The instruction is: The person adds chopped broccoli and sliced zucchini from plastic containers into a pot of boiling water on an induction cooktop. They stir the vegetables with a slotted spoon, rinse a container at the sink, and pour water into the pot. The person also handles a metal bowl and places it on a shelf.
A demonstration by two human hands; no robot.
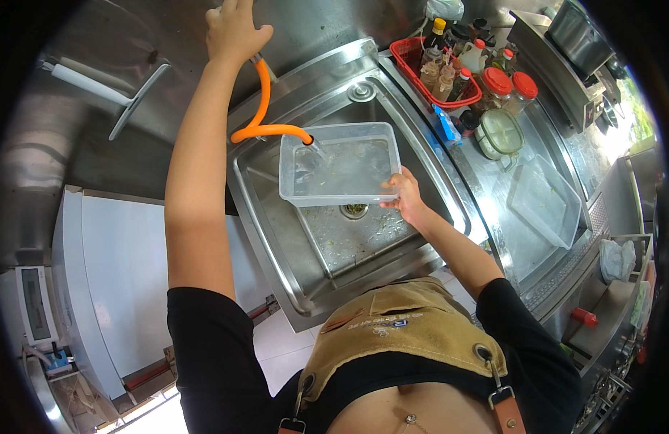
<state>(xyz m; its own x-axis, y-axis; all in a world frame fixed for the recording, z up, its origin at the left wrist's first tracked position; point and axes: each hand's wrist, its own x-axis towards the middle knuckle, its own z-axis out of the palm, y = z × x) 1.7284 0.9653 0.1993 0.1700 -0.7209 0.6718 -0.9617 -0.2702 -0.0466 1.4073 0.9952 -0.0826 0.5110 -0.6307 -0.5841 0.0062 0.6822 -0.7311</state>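
Observation:
My right hand [404, 196] grips the near right corner of a translucent plastic tub [341, 199], its fingers over the rim. The tub is held above the stainless-steel sink [361, 238] and contains cloudy water [350, 168]. An orange flexible tap hose [266, 130] bends over the tub's left side, and its metal nozzle [317, 147] points into the water. At the top edge my left hand [234, 32] is raised beside the metal fitting [256, 58] where the hose begins. Its fingertips are cut off by the frame, so its grip is hidden.
Green scraps lie in the sink drain [354, 210]. Right of the sink, a red basket [407, 54] of bottles, red-lidded jars [497, 81], a lidded container [500, 133] and another clear plastic tub [546, 200] stand on the counter. A squeegee [90, 84] hangs at left.

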